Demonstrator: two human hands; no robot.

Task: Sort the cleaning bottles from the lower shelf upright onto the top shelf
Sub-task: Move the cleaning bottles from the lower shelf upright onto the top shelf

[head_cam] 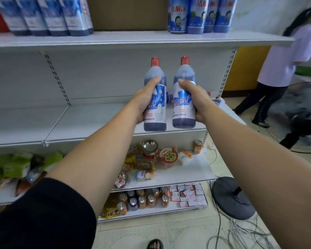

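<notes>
Down at the floor, a sandalled foot (155,244) on the tiles, and both bare arms reach forward and up. Below them sits a shelf of snack packets and jars (149,159), with cans (144,199) on the one under it. To the right, a round fan base (232,196) and loose cables lie on the floor.

Now the hands. The left hand (144,101) is wrapped round the left bottle (155,105), thumb up on its shoulder. The right hand (194,99) grips the right bottle (182,105) the same way. Both bottles are upright with red caps on top, side by side and just apart, held in the air in front of the lower shelf (97,119).

Above, the top shelf (133,41) carries a row of blue-and-white bottles on the left (43,18), a brown cardboard box (127,13) in the middle, and more upright bottles on the right (199,15). Far right, another person (285,56) in a pale top stands blurred.
</notes>
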